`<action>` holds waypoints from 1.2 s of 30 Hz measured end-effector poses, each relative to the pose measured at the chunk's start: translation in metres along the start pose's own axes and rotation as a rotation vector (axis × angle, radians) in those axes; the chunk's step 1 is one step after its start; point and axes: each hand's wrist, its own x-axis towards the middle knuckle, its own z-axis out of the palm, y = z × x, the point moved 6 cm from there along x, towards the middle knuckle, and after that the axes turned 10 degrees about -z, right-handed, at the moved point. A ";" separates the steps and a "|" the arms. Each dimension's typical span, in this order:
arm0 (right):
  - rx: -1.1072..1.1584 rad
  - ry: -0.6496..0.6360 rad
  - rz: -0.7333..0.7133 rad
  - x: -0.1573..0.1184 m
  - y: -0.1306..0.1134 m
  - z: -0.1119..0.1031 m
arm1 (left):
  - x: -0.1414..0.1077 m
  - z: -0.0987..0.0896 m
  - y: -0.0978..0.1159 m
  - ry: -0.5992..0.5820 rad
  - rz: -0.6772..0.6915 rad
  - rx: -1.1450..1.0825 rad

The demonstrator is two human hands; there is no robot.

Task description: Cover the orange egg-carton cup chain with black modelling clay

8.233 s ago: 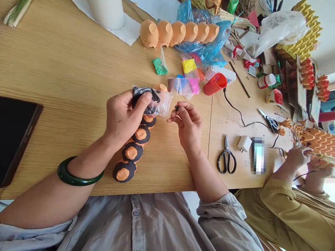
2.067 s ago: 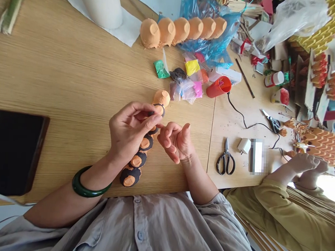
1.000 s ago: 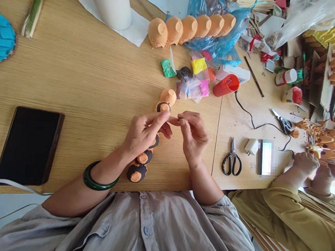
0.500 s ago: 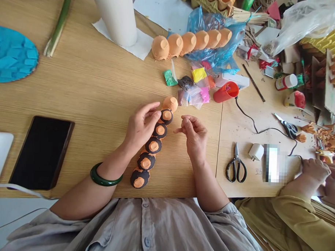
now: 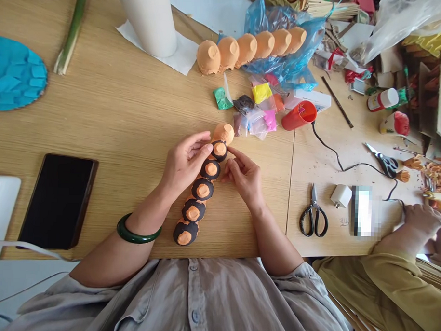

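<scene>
An orange-painted egg-carton strip [image 5: 202, 190] of humped cups runs away from me on the table. Black clay-like rings surround the flat orange tops of all but the farthest cup [image 5: 223, 133]. My left hand [image 5: 186, 162] rests along the strip's left side, thumb on the second-farthest cup, fingers behind it, steadying it. On the other side, my right hand [image 5: 243, 177] touches that cup's black ring [image 5: 219, 150] with its index fingertip. Its thumb and remaining fingers are curled together; whatever may lie between them is hidden. A green bangle [image 5: 138, 232] circles my left wrist.
Clay packets [image 5: 261, 94] lie beyond the strip, near a red cup [image 5: 299, 115] and a second orange strip [image 5: 246, 49]. Scissors [image 5: 314, 212] and a charger [image 5: 341, 196] sit right. A dark tablet [image 5: 58, 201] lies left. Another person's hands [image 5: 423, 223] are at far right.
My right hand has moved left and slightly down, from beside the strip onto the second-farthest cup's ring, its index finger now extended. My left hand stays almost in place.
</scene>
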 end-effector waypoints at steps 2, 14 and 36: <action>0.012 -0.032 -0.018 -0.002 -0.002 0.004 | 0.000 -0.001 0.002 0.006 -0.059 -0.119; 0.160 0.159 -0.079 0.002 -0.018 -0.014 | 0.001 0.004 0.004 -0.067 -0.391 -0.655; -0.388 0.024 -0.388 -0.002 -0.079 0.014 | -0.007 0.008 0.016 -0.070 -0.489 -0.712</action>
